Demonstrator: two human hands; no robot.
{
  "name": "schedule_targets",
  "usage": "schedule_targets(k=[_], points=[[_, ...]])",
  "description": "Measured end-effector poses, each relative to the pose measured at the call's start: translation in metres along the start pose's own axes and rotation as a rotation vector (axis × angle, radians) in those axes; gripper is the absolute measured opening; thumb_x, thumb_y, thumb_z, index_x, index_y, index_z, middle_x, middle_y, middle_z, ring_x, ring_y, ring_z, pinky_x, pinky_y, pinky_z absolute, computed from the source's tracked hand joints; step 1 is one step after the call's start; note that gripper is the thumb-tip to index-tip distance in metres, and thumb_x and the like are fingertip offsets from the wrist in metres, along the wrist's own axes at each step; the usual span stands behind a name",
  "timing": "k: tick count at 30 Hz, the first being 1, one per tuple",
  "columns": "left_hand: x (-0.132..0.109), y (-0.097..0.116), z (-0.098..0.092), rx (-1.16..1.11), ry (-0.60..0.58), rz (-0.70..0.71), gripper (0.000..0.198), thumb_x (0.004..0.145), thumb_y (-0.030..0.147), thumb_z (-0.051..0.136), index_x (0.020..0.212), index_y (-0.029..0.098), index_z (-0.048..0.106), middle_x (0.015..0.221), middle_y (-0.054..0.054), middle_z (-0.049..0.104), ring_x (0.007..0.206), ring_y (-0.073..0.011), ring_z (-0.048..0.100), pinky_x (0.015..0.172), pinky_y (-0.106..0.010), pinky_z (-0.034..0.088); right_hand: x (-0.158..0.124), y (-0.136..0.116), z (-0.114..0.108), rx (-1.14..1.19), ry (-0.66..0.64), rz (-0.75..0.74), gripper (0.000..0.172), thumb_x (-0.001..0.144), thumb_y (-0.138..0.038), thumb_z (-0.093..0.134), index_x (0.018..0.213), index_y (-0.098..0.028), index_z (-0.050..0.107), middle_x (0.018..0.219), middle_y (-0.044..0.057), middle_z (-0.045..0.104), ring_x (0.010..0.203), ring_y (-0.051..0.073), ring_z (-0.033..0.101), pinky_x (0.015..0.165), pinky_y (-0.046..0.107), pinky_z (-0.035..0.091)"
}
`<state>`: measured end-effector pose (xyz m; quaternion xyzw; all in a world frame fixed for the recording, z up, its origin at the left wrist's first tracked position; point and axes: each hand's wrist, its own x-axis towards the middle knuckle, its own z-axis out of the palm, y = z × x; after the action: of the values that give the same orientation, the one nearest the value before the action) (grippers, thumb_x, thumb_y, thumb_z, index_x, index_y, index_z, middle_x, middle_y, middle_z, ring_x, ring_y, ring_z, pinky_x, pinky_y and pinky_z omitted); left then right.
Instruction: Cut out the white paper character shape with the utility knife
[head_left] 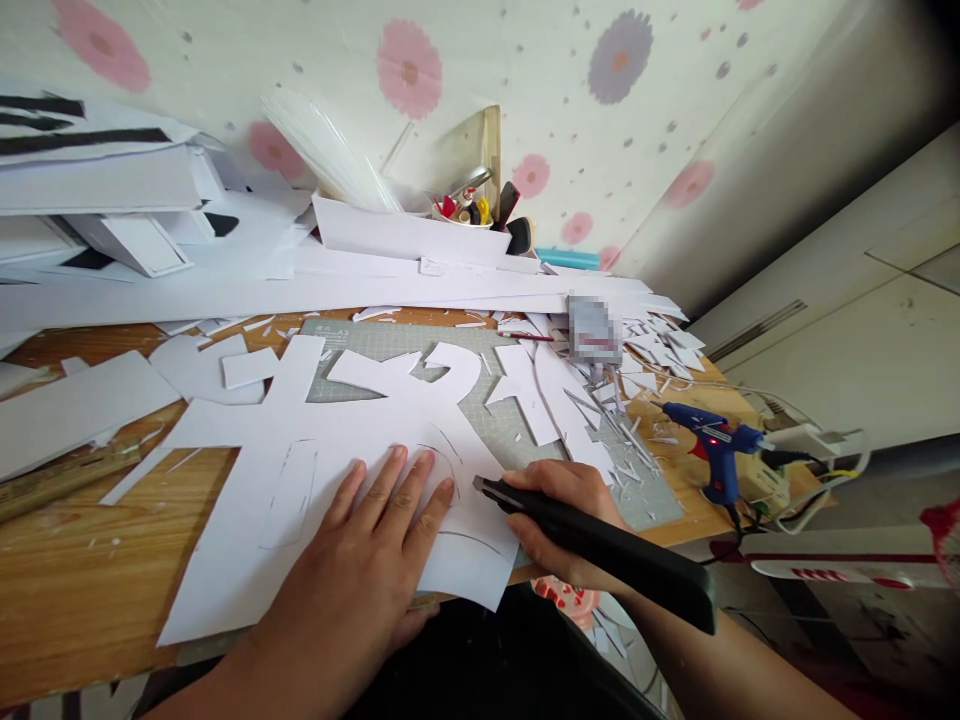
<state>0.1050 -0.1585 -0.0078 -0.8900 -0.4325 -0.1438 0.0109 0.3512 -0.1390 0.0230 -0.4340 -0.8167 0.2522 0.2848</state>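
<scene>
A large white board (pixel 360 435) with cut-out edges and thin curved and straight cut or drawn lines lies over a grey-green cutting mat (pixel 645 505). My left hand (pixel 375 555) rests flat on the board, fingers spread, pressing beside the curved lines. A black utility knife (pixel 615 545) is gripped in my right hand (pixel 566 515), its tip just above or on the board's right part; whether the blade touches cannot be made out. The knife's handle points down to the right.
White scraps (pixel 660 345) and a pixelated grey box (pixel 594 328) lie at the back right. A blue glue gun (pixel 716 445) with cables stands at the table's right edge. White box shapes (pixel 97 180) are stacked at the back left.
</scene>
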Motion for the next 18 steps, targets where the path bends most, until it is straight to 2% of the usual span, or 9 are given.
schedule_targets(k=[5,9,11,15,18], points=[[0.000,0.001,-0.001,-0.022,0.000,-0.013,0.082,0.069,0.065,0.076,0.135,0.021,0.059,0.148,-0.014,0.048,0.135,-0.0413,0.044,0.112,-0.058,0.033,-0.005,-0.005,0.004,-0.070,0.078,-0.051,0.011,0.083,-0.025,0.060,0.092,-0.021,0.062,0.064,0.000,0.059,0.051,0.013,0.052,0.050,0.026,0.042],[-0.001,0.001,0.001,-0.047,0.030,-0.024,0.084,0.064,0.062,0.081,0.134,0.021,0.060,0.147,-0.013,0.048,0.135,-0.0398,0.045,0.113,-0.055,0.030,-0.008,-0.005,0.007,0.003,0.117,0.016,0.015,0.081,-0.026,0.063,0.095,-0.021,0.064,0.066,0.001,0.063,0.051,0.014,0.055,0.049,0.025,0.043],[-0.001,0.001,0.003,-0.065,0.057,-0.029,0.084,0.064,0.065,0.080,0.132,0.021,0.062,0.146,-0.012,0.049,0.135,-0.0384,0.045,0.116,-0.052,0.025,-0.005,-0.004,0.006,0.064,0.150,0.066,0.015,0.081,-0.028,0.065,0.094,-0.021,0.067,0.068,0.001,0.067,0.053,0.014,0.059,0.049,0.024,0.045],[-0.002,0.000,0.007,-0.047,0.076,-0.007,0.081,0.070,0.068,0.073,0.134,0.021,0.060,0.147,-0.011,0.049,0.137,-0.0351,0.043,0.120,-0.045,0.009,0.020,-0.003,-0.004,0.221,0.278,0.115,0.014,0.082,-0.035,0.071,0.082,-0.022,0.068,0.065,0.001,0.069,0.055,0.015,0.062,0.050,0.024,0.049],[-0.004,-0.002,0.008,0.002,0.085,0.034,0.075,0.080,0.068,0.063,0.136,0.019,0.058,0.148,-0.013,0.048,0.138,-0.0355,0.042,0.119,-0.046,0.005,0.051,-0.007,-0.017,0.342,0.315,0.057,0.016,0.082,-0.037,0.073,0.083,-0.022,0.068,0.068,0.000,0.069,0.058,0.015,0.062,0.053,0.025,0.051]])
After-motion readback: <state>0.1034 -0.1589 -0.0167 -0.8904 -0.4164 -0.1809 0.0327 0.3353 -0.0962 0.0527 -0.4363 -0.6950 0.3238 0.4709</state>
